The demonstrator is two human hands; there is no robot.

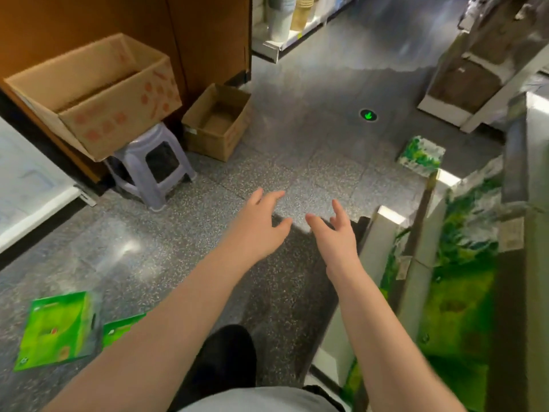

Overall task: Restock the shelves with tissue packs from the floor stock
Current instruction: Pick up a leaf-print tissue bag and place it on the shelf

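View from a person's head, looking down at a speckled grey stone floor (pixel 166 257) in a shop aisle. Both bare arms reach forward over the floor. The left hand (pixel 261 221) is empty, fingers spread and relaxed. The right hand (pixel 334 230) is empty too, fingers loosely parted, just beside the left without touching it. Left of the arms, two green plastic-wrapped tissue packs (pixel 56 330) lie flat on the floor, side by side. Another green and white tissue pack (pixel 421 156) sits on the floor beyond the right hand, near the end of a white metal shelf unit (pixel 383 233). That shelf unit, right of the hands, holds more green tissue packs (pixel 457 307). Beyond the left hand stands a pale lilac plastic stool (pixel 154 171) carrying a large open cardboard box (pixel 98 93), with a smaller open cardboard box (pixel 217 123) on the floor beside the stool.
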